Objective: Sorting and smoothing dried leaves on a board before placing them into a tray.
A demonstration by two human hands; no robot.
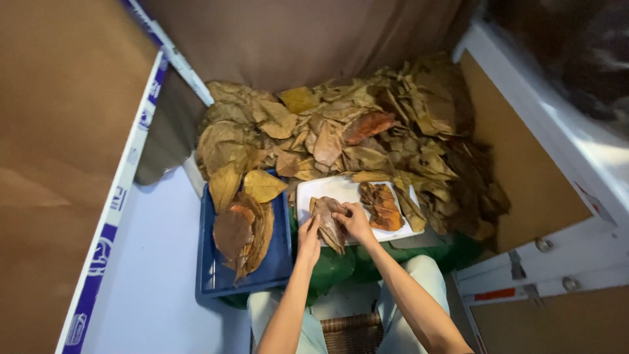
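Over the white board (341,190), both hands grasp one dry brown leaf (329,221): the left hand (309,237) pinches its lower left edge, the right hand (354,221) grips its right side. Another leaf (381,204) lies just beside on the board (reddish, curled). A blue tray (216,278) holds leaves at left; a big leaf pile (354,131) lies behind.

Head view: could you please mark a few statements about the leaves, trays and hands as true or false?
1. Both hands, left hand and right hand, hold one brown leaf. True.
2. The leaf is held over the blue tray. False: over the white tray.
3. The blue tray holds leaves. True.
4. The leaf pile lies nearer the person than the trays. False: it lies beyond them.
5. The white tray is bare. False: more leaves lie on it.
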